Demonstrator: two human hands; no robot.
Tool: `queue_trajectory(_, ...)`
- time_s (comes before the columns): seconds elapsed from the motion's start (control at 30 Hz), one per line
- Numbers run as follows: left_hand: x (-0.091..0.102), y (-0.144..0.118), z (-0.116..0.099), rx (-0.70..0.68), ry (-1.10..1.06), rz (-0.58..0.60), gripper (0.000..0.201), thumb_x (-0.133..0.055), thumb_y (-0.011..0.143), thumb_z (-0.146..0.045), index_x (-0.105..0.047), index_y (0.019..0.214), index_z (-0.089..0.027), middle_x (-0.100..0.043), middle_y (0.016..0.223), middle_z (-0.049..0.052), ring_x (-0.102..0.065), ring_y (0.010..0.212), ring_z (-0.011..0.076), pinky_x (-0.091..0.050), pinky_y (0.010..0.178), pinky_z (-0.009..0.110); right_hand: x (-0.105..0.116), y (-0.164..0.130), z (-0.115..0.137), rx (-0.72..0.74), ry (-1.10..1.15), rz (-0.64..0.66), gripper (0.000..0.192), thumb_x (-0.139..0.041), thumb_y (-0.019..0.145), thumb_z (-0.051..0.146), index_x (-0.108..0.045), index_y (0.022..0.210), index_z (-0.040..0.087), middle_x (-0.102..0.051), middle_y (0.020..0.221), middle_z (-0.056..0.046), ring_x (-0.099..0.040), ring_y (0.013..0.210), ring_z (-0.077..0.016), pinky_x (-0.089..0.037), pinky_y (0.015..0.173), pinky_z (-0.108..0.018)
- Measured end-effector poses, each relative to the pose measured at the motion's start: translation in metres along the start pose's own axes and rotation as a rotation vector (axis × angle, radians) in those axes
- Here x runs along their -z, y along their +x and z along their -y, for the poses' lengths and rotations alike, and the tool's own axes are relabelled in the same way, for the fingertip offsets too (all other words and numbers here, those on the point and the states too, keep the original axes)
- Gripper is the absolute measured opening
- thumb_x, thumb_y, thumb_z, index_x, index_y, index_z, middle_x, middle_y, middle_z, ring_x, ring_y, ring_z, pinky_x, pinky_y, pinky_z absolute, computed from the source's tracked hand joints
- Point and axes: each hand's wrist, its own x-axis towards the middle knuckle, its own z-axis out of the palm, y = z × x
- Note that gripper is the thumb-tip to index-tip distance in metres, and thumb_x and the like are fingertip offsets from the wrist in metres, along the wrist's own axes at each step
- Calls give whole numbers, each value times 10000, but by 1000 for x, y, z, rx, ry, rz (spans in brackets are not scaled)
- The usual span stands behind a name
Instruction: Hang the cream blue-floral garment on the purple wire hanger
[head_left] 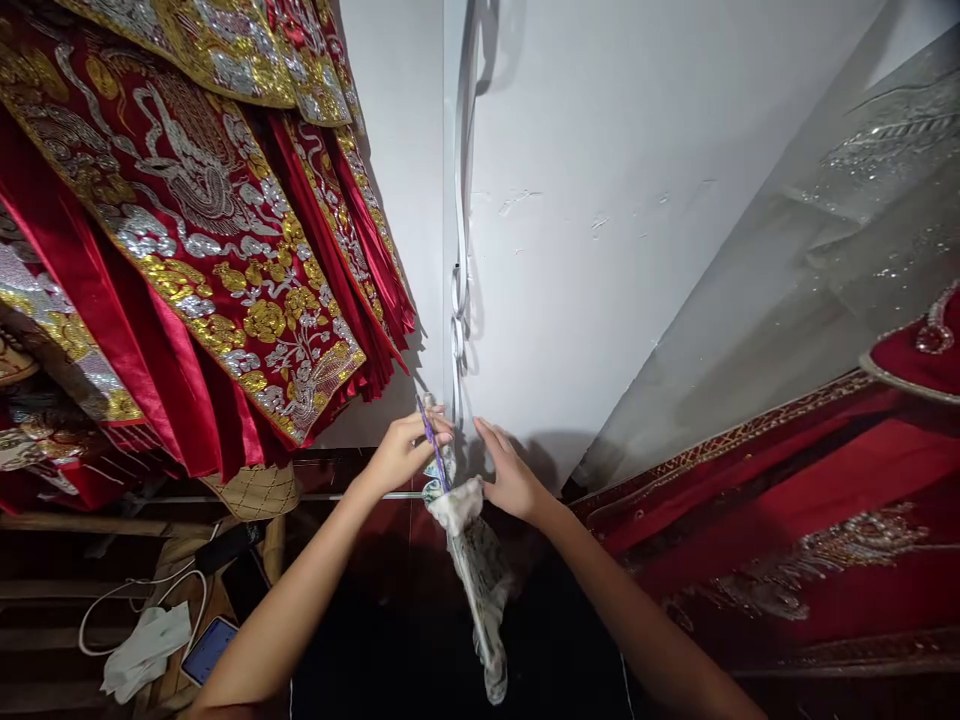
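Observation:
My left hand (411,446) is closed around a thin purple stick (430,440) with a narrow dark tip that points up; its exact kind is unclear. Just below, a patterned grey-green and white cloth (484,570) with a pale, fluffy-looking edge (459,508) hangs down in front of my dark clothing. To the right, my right hand (516,476) has its fingers stretched up and slightly apart. Its near side meets the pale edge of the cloth, and I cannot see whether it presses on it. Between the hands, a white curled strip (459,330) runs down the wall.
Red garments with gold and silver sequins (247,250) hang at left. A red embroidered fabric (810,510) lies at right under clear plastic (750,330). Low at left, a wooden stool (161,560) bears a phone (210,648), a white cable (94,615) and crumpled tissue (146,650).

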Motion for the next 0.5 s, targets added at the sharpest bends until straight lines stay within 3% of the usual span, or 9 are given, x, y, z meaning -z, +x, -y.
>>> queue_trajectory(0.07,-12,5,-12,-22,-63,24,294,-554,951,-427,-748,862,-225,-731,1085,84,-623,1205,271,-380,1162,481,-12,10,-5,92,-137,-45,1031,-692,799,384,-88,1609,178,-105,1661,-204,-118,1532,-375,-238,1195,-606)
queue_trajectory(0.17,-18,16,-32,-21,-122,-3,350,-548,942,-496,-766,859,-236,-719,1166,91,-570,1289,301,-381,1165,510,-17,25,0,249,-286,-156,1074,-711,761,441,-74,1591,197,-93,1655,-205,-47,1535,-402,-133,1206,-664)
queue_trajectory(0.33,-4,21,-49,-21,-232,-74,438,-490,956,-568,-715,831,-214,-693,1236,129,-507,1362,337,-389,1143,565,-3,36,27,386,-280,-401,1141,-742,693,497,-55,1561,222,-219,1601,-195,-132,1518,-418,-153,1198,-683)
queue_trajectory(0.4,1,19,-45,-35,-335,-56,363,-528,952,-534,-687,860,-221,-679,1274,128,-487,1382,335,-396,1136,563,4,34,38,414,-293,-407,1146,-745,684,516,-67,1563,230,-266,1577,-188,-211,1491,-424,-167,1196,-670)
queue_trajectory(0.47,3,16,-35,-17,-462,-51,288,-590,922,-514,-663,1006,-248,-638,1353,113,-498,1374,332,-415,1127,557,12,28,46,403,-320,-376,1104,-742,685,539,-135,1564,259,-357,1524,-167,-319,1435,-420,-202,1190,-635)
queue_trajectory(0.5,4,15,-28,17,-478,-60,350,-599,904,-541,-634,1111,-261,-610,1392,115,-519,1355,333,-433,1118,551,16,25,48,379,-332,-361,1076,-743,681,547,-184,1560,277,-404,1488,-155,-367,1398,-417,-231,1179,-616)
